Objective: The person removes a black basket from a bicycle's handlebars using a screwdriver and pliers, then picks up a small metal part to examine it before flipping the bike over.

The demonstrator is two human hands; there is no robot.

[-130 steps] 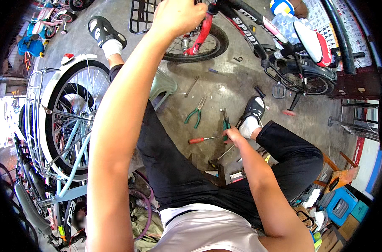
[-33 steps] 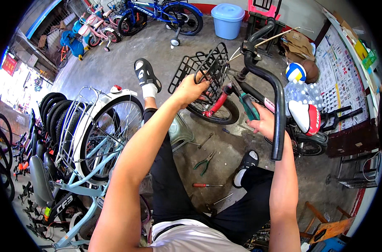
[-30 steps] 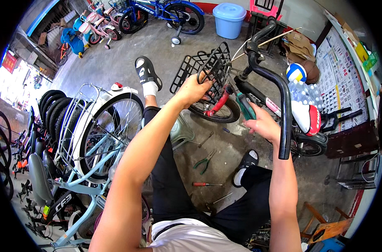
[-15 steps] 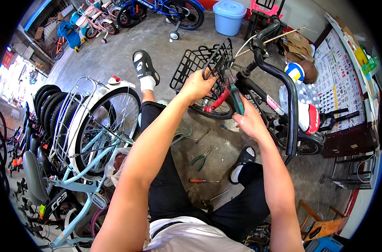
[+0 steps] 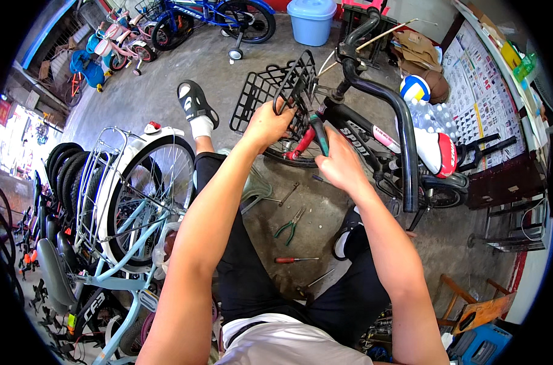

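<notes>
The left hand (image 5: 270, 125) is closed on the rear edge of the black wire basket (image 5: 270, 97), fingers curled over the wire. The right hand (image 5: 340, 164) is wrapped round a green-handled tool (image 5: 321, 134), whose working end is hidden at the basket's mounting; what kind of tool it is cannot be told. The two hands are held close together but not touching.

The basket is seen at the front of a black bicycle (image 5: 374, 137), just ahead of its curved handlebar (image 5: 398, 121), with a red fork (image 5: 301, 145) and the front wheel directly below the basket. Behind the basket, on the concrete floor (image 5: 167, 91), a blue bucket (image 5: 311, 21) and a blue children's bicycle (image 5: 227, 15) are parked.

Below the basket, toward the person, green-handled pliers (image 5: 290, 222) and a red-handled screwdriver (image 5: 296, 260) are laid on the floor between the outstretched legs. A sandalled foot in a white sock (image 5: 197, 112) is stretched out to the left of the basket. Further left of it, the rear wheel of a pale blue bicycle (image 5: 139, 207) is stood. To the right of the basket, a ball (image 5: 414, 88) is rested beside wrapped water bottles (image 5: 428, 118).
</notes>
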